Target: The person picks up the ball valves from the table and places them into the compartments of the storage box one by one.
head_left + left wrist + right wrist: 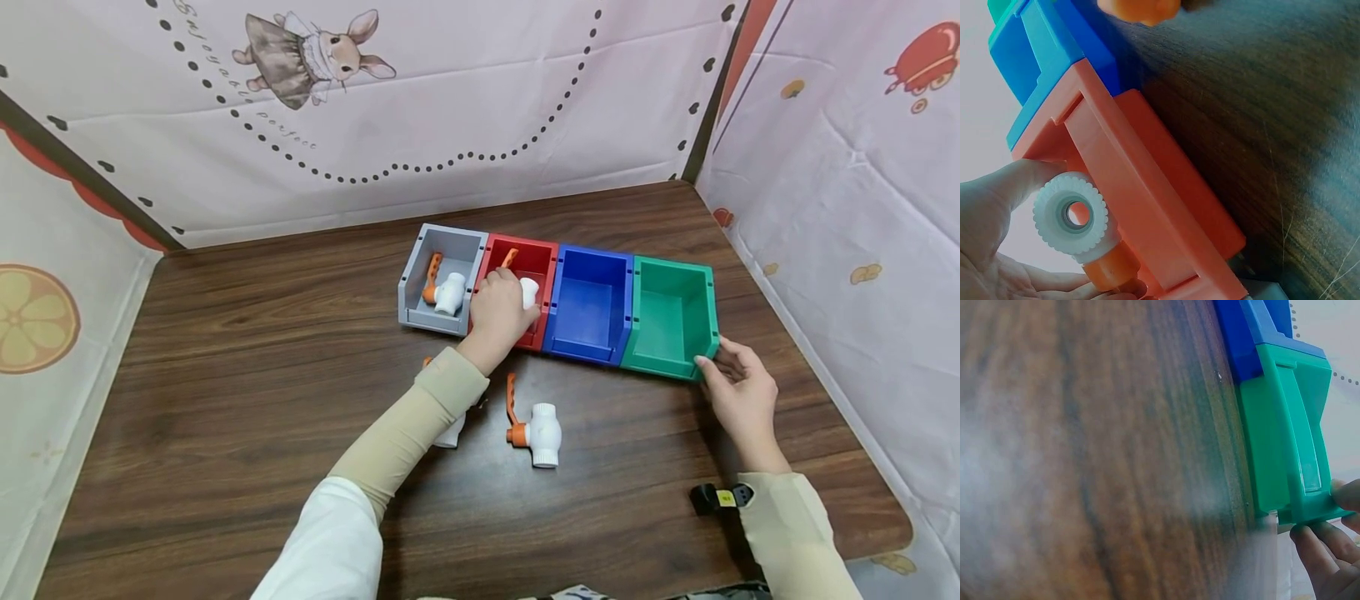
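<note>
My left hand (501, 312) reaches into the red bin (536, 252) and grips a white plastic ball valve (1099, 245) with an orange handle. In the left wrist view, the thumb lies along one side of the valve's ribbed end and the fingers curl beneath, near the orange part. Thumb and fingers of my right hand (742, 400) pinch the front right corner of the green bin (663, 321). That bin holds nothing. A similar valve (450, 293) lies in the grey bin (459, 242), left of the red one.
A blue bin (588, 304) sits between red and green, all four joined in a row. In front, another valve (546, 435) lies on the wooden table (247, 375). A further white piece (450, 435) is mostly hidden under my left forearm. Printed cloth walls stand behind and at both sides.
</note>
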The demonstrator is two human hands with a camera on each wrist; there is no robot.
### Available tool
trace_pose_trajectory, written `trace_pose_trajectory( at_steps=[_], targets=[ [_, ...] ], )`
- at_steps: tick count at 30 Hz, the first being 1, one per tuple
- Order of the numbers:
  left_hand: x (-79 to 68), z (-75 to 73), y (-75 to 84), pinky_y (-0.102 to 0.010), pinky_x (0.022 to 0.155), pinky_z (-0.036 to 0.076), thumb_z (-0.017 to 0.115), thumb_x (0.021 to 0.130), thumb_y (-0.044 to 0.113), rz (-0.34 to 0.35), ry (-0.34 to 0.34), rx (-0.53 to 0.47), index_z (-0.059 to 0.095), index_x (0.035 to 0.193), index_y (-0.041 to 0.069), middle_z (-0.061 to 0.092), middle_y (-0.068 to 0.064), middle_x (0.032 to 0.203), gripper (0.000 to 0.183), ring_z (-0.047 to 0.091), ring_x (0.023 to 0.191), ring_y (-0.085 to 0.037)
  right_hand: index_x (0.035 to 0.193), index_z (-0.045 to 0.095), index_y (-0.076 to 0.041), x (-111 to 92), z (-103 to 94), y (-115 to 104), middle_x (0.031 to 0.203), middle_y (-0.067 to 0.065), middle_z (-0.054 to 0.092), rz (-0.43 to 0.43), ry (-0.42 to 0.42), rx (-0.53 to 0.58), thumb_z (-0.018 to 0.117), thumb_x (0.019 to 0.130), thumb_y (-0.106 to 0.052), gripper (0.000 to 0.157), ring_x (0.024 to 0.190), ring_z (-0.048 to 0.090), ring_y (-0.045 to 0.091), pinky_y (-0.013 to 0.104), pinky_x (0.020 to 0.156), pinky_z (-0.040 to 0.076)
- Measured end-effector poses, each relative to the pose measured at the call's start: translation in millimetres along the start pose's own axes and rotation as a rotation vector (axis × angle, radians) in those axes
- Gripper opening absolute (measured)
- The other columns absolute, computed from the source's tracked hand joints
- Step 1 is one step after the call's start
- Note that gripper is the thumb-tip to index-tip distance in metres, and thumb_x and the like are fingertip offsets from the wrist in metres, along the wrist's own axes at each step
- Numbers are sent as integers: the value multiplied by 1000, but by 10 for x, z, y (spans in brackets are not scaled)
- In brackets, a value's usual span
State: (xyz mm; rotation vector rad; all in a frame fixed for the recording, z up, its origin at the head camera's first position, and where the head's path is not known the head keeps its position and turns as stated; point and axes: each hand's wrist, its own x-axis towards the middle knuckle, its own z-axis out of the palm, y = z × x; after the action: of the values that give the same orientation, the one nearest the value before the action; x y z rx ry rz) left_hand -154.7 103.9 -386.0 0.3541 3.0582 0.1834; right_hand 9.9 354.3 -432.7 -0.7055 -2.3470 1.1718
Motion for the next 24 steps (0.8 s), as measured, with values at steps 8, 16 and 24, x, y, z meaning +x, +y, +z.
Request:
trace_pose_trajectory(
  at_steps=[8,16,24],
  targets=[
    [17,-7,14,-32,74,56,64,83,51,-1,-39,21,50,127,-1,60,-12,111,70,59,96,-21,126,58,0,7,6,-8,108,12,64,-15,7,-6,64,89,-5,38,80,48,-21,0,70,40],
    [24,-20,36,-33,74,56,65,84,50,-7,-65,26,50,126,-2,59,-13,111,68,58,96,-21,126,58,1,5,-3,2,110,18,65,-29,8,0,64,89,-5,38,79,47,-21,0,69,40],
    [22,-10,52,-32,72,57,64,84,49,-12,-60,42,51,126,-2,59,-13,110,67,58,95,-21,126,57,2,11,-12,17,112,23,64,-39,-7,14,64,89,-6,39,79,47,-21,0,70,39]
  ],
)
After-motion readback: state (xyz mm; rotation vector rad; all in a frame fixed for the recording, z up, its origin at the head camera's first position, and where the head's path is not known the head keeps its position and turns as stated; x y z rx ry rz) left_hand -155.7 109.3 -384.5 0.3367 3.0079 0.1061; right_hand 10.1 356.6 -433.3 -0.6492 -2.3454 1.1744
